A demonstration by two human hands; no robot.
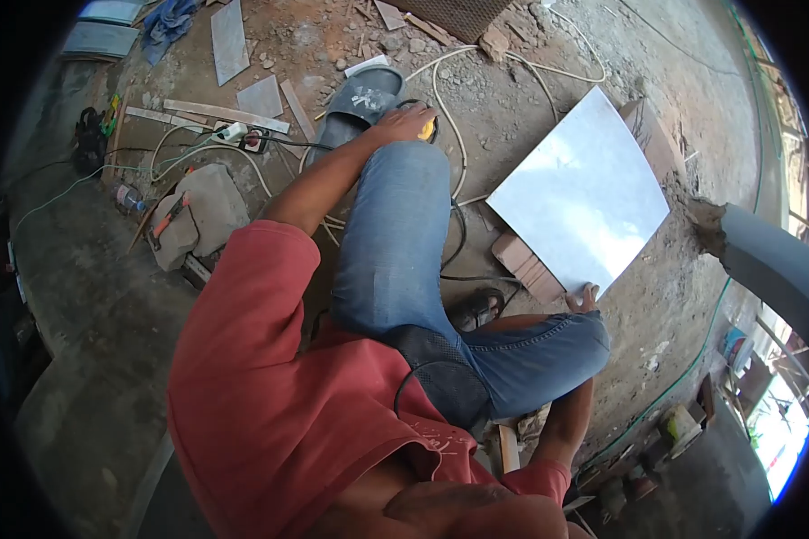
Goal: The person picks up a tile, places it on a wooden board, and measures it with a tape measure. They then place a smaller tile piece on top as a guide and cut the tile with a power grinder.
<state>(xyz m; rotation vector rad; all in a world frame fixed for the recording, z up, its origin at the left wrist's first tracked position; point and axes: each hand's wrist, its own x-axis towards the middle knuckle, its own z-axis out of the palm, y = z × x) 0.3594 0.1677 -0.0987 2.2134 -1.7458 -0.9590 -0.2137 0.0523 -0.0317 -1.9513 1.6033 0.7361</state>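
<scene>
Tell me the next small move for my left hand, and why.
Probably ease the yellow tool toward the large tile: the left hand is on it, the right hand is at the tile's near corner, and tool and tile lie apart.

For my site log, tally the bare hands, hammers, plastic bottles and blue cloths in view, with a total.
Bare hands: 2
Hammer: 1
Plastic bottle: 1
Blue cloth: 1
Total: 5
</scene>
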